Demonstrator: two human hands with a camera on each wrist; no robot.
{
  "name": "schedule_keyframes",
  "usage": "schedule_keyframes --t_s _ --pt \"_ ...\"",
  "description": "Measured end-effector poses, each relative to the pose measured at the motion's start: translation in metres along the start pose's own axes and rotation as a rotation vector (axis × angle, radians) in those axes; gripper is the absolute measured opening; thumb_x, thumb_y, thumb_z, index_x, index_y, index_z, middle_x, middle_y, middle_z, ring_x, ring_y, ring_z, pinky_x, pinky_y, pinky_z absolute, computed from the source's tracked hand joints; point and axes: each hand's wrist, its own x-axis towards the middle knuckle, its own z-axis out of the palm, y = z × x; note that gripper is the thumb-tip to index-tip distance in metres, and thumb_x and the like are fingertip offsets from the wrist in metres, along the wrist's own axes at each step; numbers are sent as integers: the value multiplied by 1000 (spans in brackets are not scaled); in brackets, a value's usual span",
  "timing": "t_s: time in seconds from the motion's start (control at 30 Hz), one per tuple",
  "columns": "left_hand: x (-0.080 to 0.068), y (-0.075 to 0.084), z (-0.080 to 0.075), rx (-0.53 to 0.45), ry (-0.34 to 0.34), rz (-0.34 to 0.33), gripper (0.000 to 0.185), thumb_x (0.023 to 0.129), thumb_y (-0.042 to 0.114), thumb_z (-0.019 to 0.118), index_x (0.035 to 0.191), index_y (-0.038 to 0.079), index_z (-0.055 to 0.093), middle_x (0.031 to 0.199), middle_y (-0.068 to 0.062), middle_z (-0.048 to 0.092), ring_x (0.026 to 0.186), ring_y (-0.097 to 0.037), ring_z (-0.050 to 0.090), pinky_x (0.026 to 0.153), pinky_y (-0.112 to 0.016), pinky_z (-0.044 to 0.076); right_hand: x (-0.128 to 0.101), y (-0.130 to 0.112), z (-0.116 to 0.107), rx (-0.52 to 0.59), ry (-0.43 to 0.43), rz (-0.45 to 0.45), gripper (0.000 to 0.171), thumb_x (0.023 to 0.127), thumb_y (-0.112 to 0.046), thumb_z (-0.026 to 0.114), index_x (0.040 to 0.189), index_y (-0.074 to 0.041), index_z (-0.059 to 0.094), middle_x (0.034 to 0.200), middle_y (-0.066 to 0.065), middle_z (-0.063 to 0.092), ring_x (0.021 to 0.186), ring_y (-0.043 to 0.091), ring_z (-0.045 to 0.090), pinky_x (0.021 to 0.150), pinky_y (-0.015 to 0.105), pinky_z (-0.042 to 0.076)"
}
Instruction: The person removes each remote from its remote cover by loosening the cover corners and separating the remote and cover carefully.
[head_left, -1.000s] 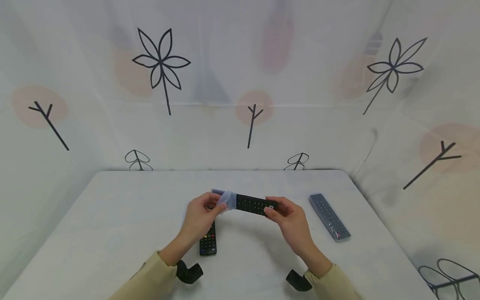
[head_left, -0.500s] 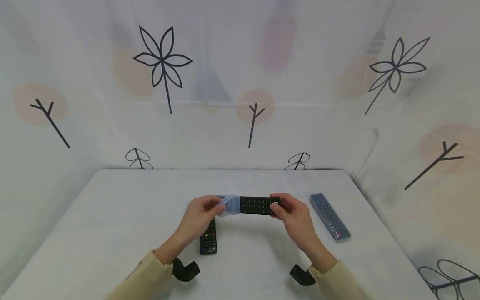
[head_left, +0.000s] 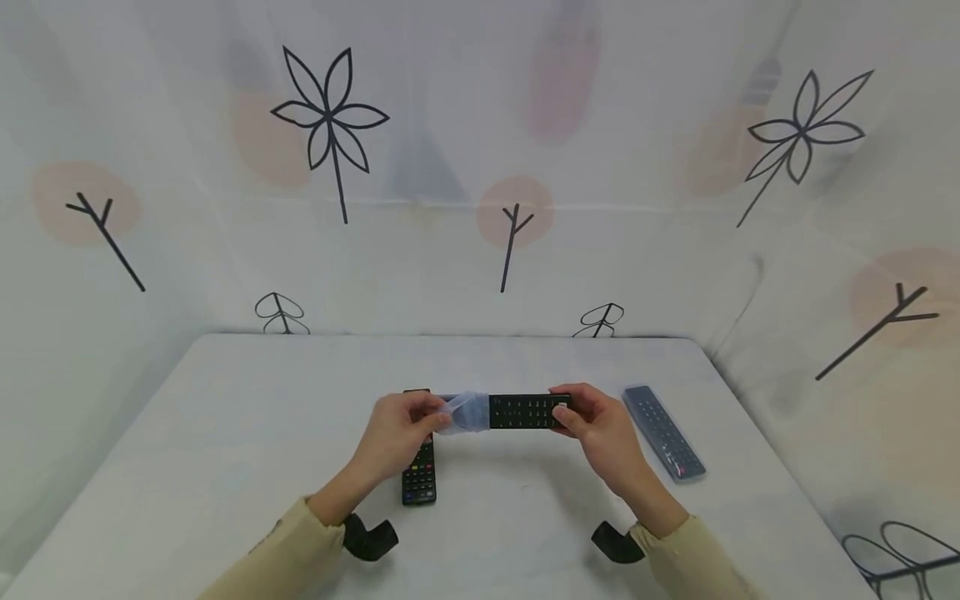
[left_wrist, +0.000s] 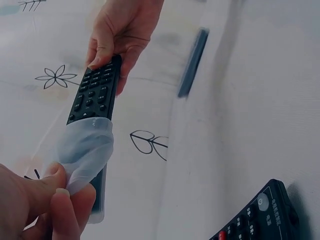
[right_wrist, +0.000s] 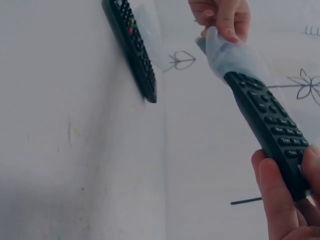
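A black remote control (head_left: 525,412) is held level above the table, between the two hands. A translucent bluish sleeve (head_left: 468,412) covers its left part; the buttons toward the right are bare. My left hand (head_left: 396,432) pinches the bunched sleeve between thumb and fingers, as the left wrist view shows with the gathered film (left_wrist: 87,150). At the bare end, my right hand (head_left: 603,433) grips the remote, thumb on the button face. In the right wrist view the crumpled sleeve (right_wrist: 235,60) stops partway along the keys.
Another black remote (head_left: 419,479) lies on the white table (head_left: 225,467) behind and below my left hand, its middle hidden. A third remote (head_left: 663,433), bluish under its cover, lies slantwise at the right. Patterned fabric (head_left: 420,275) rises behind the table.
The held remote has turned from a slight downward slant to level. My right hand has shifted a little to the right, and the sleeved stretch between the hands looks longer.
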Motion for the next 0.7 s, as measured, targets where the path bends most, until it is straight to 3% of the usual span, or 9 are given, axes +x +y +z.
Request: schedule_keyframes --t_s 0.7 --pt "-2 -3 -10 -16 -86 -26 6 89 7 74 95 8 72 87 -2 67 66 -15 59 57 -28 53 3 5 -12 101 -65 66 28 94 5 62 122 7 60 110 23 67 92 21 71 78 33 57"
